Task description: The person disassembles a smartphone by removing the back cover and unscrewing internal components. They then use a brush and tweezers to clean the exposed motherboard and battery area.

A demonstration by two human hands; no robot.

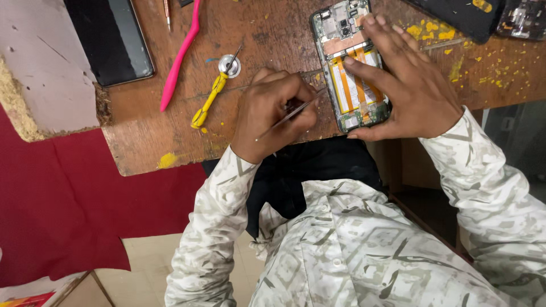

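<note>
An opened phone (347, 34) with its back cover off lies on the worn wooden table (261, 28). Its circuit board shows at the top, and a white battery with orange stripes (348, 85) sits below. My right hand (406, 85) rests flat on the phone's right side, fingers spread over the battery. My left hand (270, 113) is closed on a thin metal tool (290, 116) like tweezers. The tool's tip points at the phone's left edge. Both sleeves are a pale patterned fabric.
A pink plastic pry tool (179, 57) and a yellow-handled tool with a metal disc (219, 82) lie left of my hands. A dark screen panel (111, 37) sits far left beside a foam block (40, 68). Another dark phone (460, 14) and an open device (523, 17) are top right. Yellow crumbs are scattered about.
</note>
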